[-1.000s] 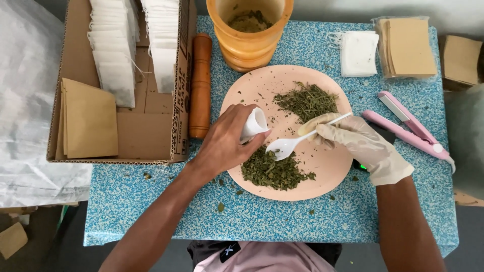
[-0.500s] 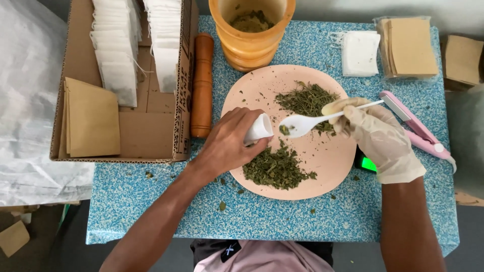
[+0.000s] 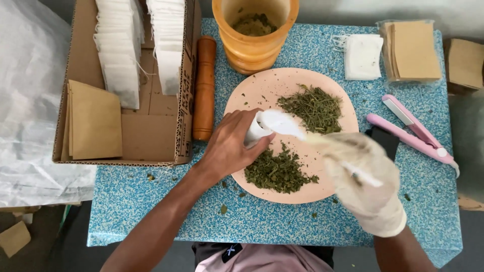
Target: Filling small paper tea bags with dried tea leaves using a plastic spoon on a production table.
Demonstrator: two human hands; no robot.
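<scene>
My bare left hand [image 3: 229, 143] holds a small white filter bag [image 3: 257, 127] open over the left side of a pink plate [image 3: 262, 89]. My gloved right hand [image 3: 360, 179] is blurred with motion and grips a white plastic spoon [image 3: 285, 123], whose bowl sits at the mouth of the bag. On the plate lie two piles of dried green herbs: a stalky pile [image 3: 311, 107] at the upper right and a leafier pile [image 3: 277, 171] at the lower middle, just under my hands.
A cardboard box [image 3: 151, 136] at left holds rows of white filter bags [image 3: 118, 50] and brown envelopes [image 3: 93, 121]. A wooden pestle [image 3: 204, 88] lies beside it, a wooden mortar [image 3: 254, 32] behind the plate. Empty bags [image 3: 362, 56], brown envelopes [image 3: 413, 50] and a pink sealer [image 3: 411, 132] lie at right.
My right hand swung from the stalky herb pile down and toward me, bringing the spoon's bowl left to the mouth of the bag. My left hand stayed in place.
</scene>
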